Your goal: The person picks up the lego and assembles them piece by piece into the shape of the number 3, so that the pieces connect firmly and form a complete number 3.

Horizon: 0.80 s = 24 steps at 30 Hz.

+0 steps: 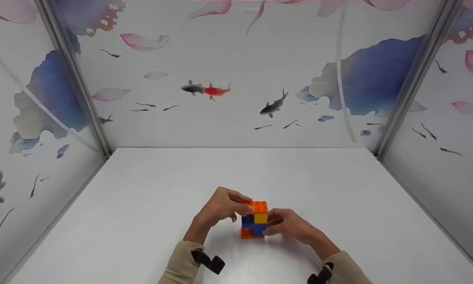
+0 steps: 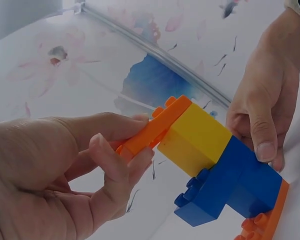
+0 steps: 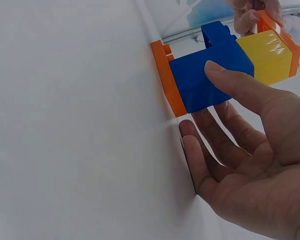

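Observation:
A small stack of toy building bricks stands on the white table. At its base lies a thin orange plate, with a blue brick on one part of it. A second blue brick juts out to the left above that, with studs bare on its overhang. Over it sits a yellow brick, topped by another thin orange plate that also overhangs left. My left hand pinches this top plate's overhanging end between thumb and fingers. My right hand holds the blue bricks from the right, thumb on their side.
The white tabletop spreads around the stack. Printed panels with fish and petals form the back wall and both sides, joined by metal posts at the corners. Black straps sit at both wrists.

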Motion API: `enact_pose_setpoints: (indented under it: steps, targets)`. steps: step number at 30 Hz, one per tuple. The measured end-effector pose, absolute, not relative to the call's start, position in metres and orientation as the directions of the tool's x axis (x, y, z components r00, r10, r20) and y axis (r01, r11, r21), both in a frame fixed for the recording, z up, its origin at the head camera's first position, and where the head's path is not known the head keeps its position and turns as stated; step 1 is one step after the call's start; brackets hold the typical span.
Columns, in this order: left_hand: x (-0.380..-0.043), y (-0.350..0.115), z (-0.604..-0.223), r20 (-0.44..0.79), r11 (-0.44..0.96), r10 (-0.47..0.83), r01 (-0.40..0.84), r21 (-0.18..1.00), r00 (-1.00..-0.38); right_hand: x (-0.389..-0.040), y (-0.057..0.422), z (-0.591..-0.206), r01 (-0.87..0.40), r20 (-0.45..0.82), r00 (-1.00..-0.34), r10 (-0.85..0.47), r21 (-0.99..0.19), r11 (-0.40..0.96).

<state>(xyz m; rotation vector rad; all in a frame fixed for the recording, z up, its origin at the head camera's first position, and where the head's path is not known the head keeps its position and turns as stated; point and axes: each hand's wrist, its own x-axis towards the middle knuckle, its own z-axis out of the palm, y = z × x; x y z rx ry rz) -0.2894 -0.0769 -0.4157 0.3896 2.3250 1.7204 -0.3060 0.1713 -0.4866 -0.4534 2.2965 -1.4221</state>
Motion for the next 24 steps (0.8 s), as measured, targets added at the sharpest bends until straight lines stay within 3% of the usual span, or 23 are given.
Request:
enact_pose_setpoints:
  steps: [14,24]
  targets:
    - [-0.293,-0.076,-0.423,0.016,0.296,0.357,0.129,0.946,-0.934,-0.305,0.173,-0.487,-0.055,-0.154,-0.87,-0.468,-0.914,0.403]
    - [-0.3,-0.088,-0.426,0.086,0.27,0.491,0.245,0.931,-0.867,-0.306,0.171,-0.484,-0.116,-0.078,-0.9,-0.43,-0.906,0.408]
